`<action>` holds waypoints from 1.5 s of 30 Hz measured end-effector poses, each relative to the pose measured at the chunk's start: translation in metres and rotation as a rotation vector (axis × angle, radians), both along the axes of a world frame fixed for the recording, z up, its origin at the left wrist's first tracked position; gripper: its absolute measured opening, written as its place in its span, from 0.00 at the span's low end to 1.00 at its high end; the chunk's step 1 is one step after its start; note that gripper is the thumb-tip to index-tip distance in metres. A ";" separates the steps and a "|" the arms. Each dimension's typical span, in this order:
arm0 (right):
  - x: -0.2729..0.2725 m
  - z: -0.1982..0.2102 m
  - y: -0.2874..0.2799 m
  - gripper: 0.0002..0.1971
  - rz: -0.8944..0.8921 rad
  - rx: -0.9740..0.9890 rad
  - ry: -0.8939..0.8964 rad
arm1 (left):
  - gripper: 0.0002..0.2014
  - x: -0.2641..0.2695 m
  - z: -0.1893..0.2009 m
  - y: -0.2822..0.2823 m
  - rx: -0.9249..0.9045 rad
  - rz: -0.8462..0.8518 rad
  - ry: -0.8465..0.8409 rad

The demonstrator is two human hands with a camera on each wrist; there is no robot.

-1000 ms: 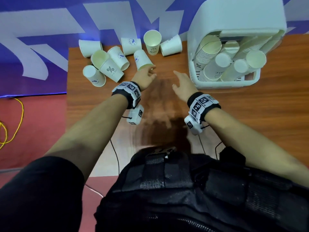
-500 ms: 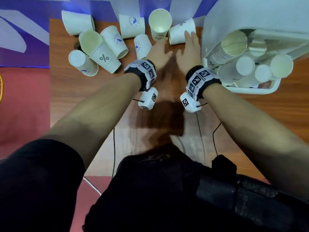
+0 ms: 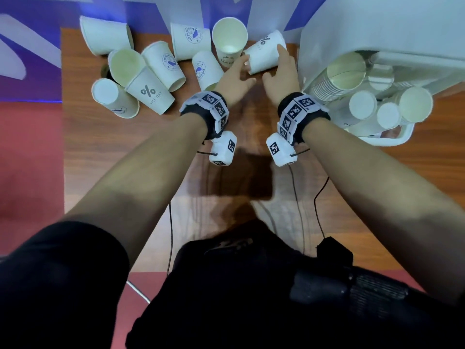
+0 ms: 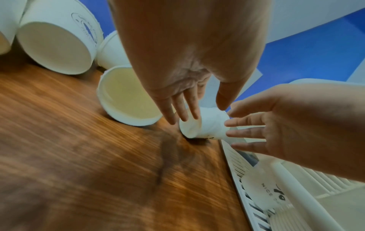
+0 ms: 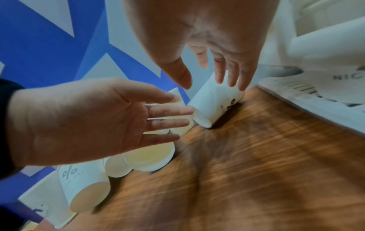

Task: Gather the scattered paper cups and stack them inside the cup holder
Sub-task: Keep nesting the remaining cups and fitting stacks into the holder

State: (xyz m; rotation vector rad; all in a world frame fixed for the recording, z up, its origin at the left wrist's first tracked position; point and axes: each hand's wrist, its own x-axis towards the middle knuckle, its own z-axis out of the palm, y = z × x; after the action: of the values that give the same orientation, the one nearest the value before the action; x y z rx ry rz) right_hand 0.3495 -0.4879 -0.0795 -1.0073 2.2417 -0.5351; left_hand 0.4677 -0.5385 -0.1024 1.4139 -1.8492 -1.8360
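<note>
Several white paper cups [image 3: 151,90] lie scattered along the far edge of the wooden table [image 3: 113,159]. One lies on its side [image 3: 263,55] [image 4: 207,126] [image 5: 215,103] just left of the white cup holder [image 3: 377,28], which has stacks of cups inside. My right hand [image 3: 281,69] [image 5: 213,54] rests straight fingers on top of this cup, thumb at its side. My left hand [image 3: 235,76] [image 4: 189,87] reaches its straight fingers to the cup's open rim. Neither hand is curled round it.
One upright cup [image 3: 229,37] stands right behind the left hand. A lying cup [image 4: 128,100] opens toward me beside the left fingers. The holder's slatted base [image 4: 242,171] borders the cup on the right. A blue and white wall rises behind the table.
Both hands have reached forward from the table's middle to the far edge. The right hand has come down on the lying cup by the holder, and the left hand has closed in on its rim.
</note>
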 end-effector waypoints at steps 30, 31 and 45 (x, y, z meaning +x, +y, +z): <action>0.017 0.010 0.028 0.34 -0.024 -0.183 -0.154 | 0.24 0.020 0.014 0.031 -0.062 0.289 0.056; 0.019 0.011 0.032 0.35 -0.021 -0.203 -0.163 | 0.25 0.025 0.019 0.033 -0.081 0.301 0.049; 0.046 0.092 0.132 0.22 -0.008 -0.579 -0.099 | 0.26 0.050 0.082 0.089 -0.122 0.305 0.186</action>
State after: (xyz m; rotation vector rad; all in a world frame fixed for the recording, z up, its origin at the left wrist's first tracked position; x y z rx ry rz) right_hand 0.3953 -0.3563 0.0129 -1.2110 2.0397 -1.2558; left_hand 0.5178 -0.4494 -0.0200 1.3459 -1.5318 -1.6164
